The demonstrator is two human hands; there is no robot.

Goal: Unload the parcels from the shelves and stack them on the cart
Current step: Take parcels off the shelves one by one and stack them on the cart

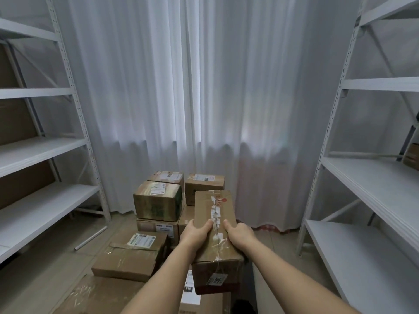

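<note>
The long cardboard box [215, 225], taped down its top seam, is held over the stacked boxes [156, 200], so the stacking step looks to be under way. The left hand [197, 232] and right hand [239, 233] grip its near end, fingers curled over the edges. Next it likely needs lowering flat onto the stack, square to the matte, creased boxes beneath; white metal shelves [371, 200] flank the box.

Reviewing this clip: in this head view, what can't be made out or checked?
- The cart: hidden beneath the stacked parcels.
- Fingers of the left hand and right hand: curled under the long parcel, only thumbs show on top.
- Label text on the parcels: too small and blurred to read.
- Parcel on the right shelf: cut off by the frame edge.
</note>
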